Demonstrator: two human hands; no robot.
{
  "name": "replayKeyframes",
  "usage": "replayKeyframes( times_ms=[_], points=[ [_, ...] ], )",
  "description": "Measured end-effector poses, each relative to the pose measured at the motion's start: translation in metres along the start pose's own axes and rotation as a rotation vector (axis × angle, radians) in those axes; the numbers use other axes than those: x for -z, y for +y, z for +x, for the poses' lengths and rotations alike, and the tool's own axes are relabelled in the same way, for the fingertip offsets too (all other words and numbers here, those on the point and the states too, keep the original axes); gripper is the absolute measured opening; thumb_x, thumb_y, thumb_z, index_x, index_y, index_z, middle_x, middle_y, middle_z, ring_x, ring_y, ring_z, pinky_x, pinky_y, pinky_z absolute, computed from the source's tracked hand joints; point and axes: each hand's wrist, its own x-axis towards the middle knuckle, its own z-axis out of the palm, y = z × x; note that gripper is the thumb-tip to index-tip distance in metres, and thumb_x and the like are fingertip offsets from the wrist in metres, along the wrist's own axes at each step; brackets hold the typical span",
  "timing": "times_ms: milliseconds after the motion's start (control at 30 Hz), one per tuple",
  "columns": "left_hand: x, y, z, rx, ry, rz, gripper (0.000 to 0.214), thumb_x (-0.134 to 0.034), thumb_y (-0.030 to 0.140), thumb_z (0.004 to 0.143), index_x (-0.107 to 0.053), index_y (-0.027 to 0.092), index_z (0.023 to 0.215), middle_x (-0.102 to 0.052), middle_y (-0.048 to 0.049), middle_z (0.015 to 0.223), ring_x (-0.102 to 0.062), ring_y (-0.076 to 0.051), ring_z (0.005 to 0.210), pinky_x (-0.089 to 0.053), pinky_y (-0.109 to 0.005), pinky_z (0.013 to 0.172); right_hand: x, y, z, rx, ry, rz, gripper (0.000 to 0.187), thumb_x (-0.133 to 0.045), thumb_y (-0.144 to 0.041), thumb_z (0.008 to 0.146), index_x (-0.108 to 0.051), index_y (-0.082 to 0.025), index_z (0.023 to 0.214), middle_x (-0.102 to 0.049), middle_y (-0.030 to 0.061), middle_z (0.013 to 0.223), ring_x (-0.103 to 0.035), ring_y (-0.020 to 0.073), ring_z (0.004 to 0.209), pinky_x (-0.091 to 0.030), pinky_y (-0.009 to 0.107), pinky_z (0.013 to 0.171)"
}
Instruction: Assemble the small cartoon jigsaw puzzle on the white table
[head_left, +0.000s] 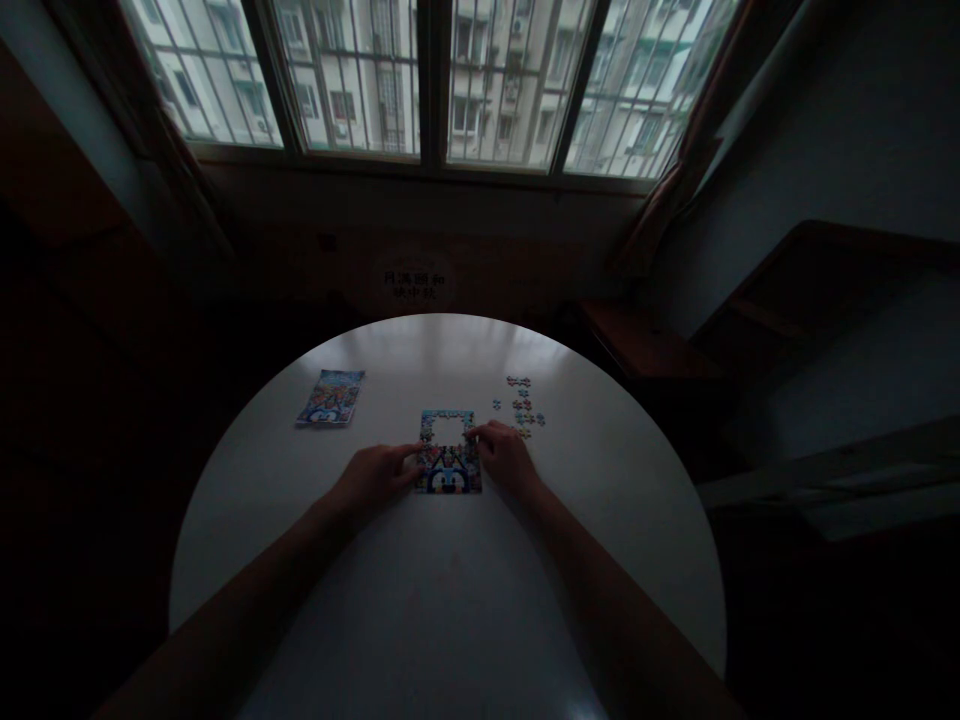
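A partly assembled jigsaw puzzle (448,472) lies flat on the white round table (450,590). Its lower half shows a blue cartoon character, and its upper middle is a gap framed by joined pieces. At the puzzle's left edge rests my left hand (379,472), fingers stretched out and touching it. My right hand (506,455) is at the upper right edge, its fingers drawn together in a pinch over the border pieces. Whatever lies between those fingertips is too small and dark to make out. Several loose puzzle pieces (523,405) are scattered just beyond my right hand.
A colourful picture sheet (332,398) with a similar blue character lies at the table's left. Behind the table are a barred window (435,80) and a box with printed characters (414,285). A brown wooden surface (645,340) stands beyond the table's right edge. The room is dim.
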Motion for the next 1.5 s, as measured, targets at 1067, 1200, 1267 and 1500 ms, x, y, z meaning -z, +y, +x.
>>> replayKeyframes(
  times_ms=[1067,1200,1267,1500],
  points=[
    [0.0032,0.0028,-0.0001,0.018,-0.026,0.005,0.044,-0.047,0.044,0.085,-0.059,0.029,0.124,-0.063,-0.0002,0.069,-0.053,-0.013,0.058,-0.030,-0.023,0.056,-0.0009,0.0014,0.0005,0.005,-0.002,-0.009,0.027,-0.049,-0.008,0.079,-0.072,-0.021,0.087,-0.067,0.0043,0.084,-0.061,0.0159,0.077,-0.043,0.026,0.078],
    [0.0015,0.0012,0.0004,0.009,-0.013,-0.004,0.044,-0.047,0.045,0.085,-0.058,0.029,0.124,-0.063,-0.0003,0.069,-0.052,-0.013,0.058,-0.030,-0.023,0.056,-0.0007,0.0009,0.0003,0.005,0.006,-0.005,0.027,-0.050,-0.008,0.078,-0.071,-0.021,0.087,-0.067,0.0039,0.085,-0.061,0.0157,0.079,-0.043,0.026,0.079],
    [0.0009,0.0006,0.0006,0.005,-0.014,-0.003,0.044,-0.047,0.045,0.085,-0.058,0.029,0.125,-0.063,-0.0002,0.069,-0.053,-0.013,0.058,-0.030,-0.023,0.056,-0.0006,0.0002,0.0000,0.005,0.006,-0.002,0.027,-0.049,-0.008,0.079,-0.071,-0.020,0.088,-0.067,0.0040,0.085,-0.061,0.0156,0.080,-0.042,0.026,0.079],
    [0.0004,0.0006,0.0011,0.019,-0.020,0.013,0.044,-0.047,0.044,0.085,-0.058,0.029,0.125,-0.064,0.0000,0.070,-0.053,-0.013,0.058,-0.030,-0.023,0.057,-0.0002,-0.0001,-0.0002,-0.007,-0.008,-0.008,0.027,-0.049,-0.009,0.080,-0.071,-0.020,0.089,-0.067,0.0042,0.086,-0.061,0.0151,0.079,-0.042,0.026,0.078]
  ],
)
